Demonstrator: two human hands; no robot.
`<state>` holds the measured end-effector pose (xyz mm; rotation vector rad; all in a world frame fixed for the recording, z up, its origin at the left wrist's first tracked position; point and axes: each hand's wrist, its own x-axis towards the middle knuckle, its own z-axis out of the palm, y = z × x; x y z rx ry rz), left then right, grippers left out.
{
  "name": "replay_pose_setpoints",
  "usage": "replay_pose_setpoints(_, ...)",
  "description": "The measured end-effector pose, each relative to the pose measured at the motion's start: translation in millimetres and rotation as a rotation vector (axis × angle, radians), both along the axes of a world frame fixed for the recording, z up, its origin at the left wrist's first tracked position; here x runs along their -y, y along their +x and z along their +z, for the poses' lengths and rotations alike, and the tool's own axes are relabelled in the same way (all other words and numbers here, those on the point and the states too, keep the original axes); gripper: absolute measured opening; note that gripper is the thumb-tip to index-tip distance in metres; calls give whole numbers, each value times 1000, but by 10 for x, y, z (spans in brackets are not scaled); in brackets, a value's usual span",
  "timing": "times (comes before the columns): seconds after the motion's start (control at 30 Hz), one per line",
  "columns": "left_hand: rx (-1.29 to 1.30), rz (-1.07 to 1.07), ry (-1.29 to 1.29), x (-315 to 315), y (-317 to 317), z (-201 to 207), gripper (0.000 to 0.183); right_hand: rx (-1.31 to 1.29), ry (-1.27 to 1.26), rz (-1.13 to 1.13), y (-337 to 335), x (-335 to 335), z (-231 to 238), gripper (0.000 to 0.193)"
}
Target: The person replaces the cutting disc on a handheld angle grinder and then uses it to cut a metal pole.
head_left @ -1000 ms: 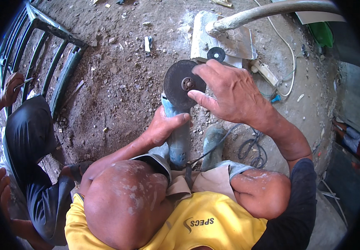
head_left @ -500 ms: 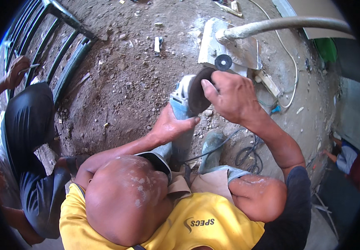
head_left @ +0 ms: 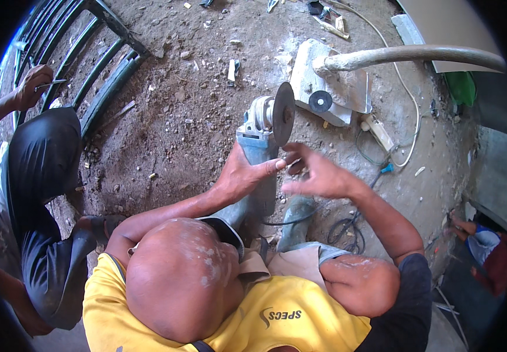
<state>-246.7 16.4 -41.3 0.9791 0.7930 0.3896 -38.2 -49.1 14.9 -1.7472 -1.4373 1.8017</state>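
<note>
Grinder (head_left: 258,151) and its disc (head_left: 284,114) are held above the ground (head_left: 165,126), the disc just beside the left edge of the white block (head_left: 305,79). No guard shows around the disc, so an accidental start could cut the right hand (head_left: 321,178), just below its rim; the cord (head_left: 288,223) seems to lead toward the blue plug (head_left: 387,168). A slipping grip could bring the left hand (head_left: 243,176) into it too. That hand's fingers are clamped around the body, thumb across it, forearm beside the knee (head_left: 180,278). The right elbow is bent, fingers curled leftward and blurred; whether they pinch anything, I cannot tell.
</note>
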Motion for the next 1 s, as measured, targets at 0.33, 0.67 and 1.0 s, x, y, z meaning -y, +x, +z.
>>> replay_pose_setpoints(0.33, 311, -39, -27, -263, -10, -49, 86, -394, 1, -229, -347, 231, -287, 91)
replay_pose_setpoints(0.67, 503, -262, -645, -228, -77, 137, 83, -464, -133, 65, -360, 329, -206, 81)
replay_pose_setpoints(1.0, 644, -220, -661, -186, -107, 34, 85, -385, 50, 95, -392, 274, -82, 53)
